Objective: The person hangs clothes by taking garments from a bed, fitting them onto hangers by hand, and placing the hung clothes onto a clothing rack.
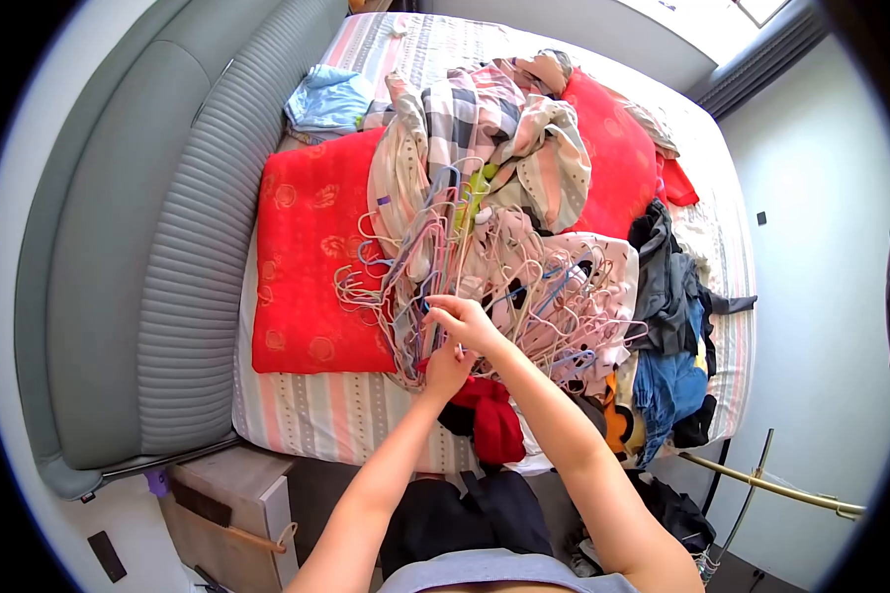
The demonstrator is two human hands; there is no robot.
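Hangers (pixel 427 242) tangled on bed (pixel 307 415), partly over red bedding (pixel 316 257). Right hand (pixel 468 324) at their near edge, fingers parted; left hand (pixel 449 370) just below (fingertips partly hidden, can't tell its grip). Best: steady the rest one-handed, free hooks singly, ease each out lengthwise, no yanking

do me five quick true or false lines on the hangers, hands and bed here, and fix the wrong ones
1. The hangers lie heaped on top of things on the bed. True.
2. Every hanger is blue. False: many are pink.
3. The left hand and right hand are both at the hangers. True.
4. The two hands are wide apart. False: they are close together.
5. The plaid cloth lies beyond the hangers, as the person sees it. True.
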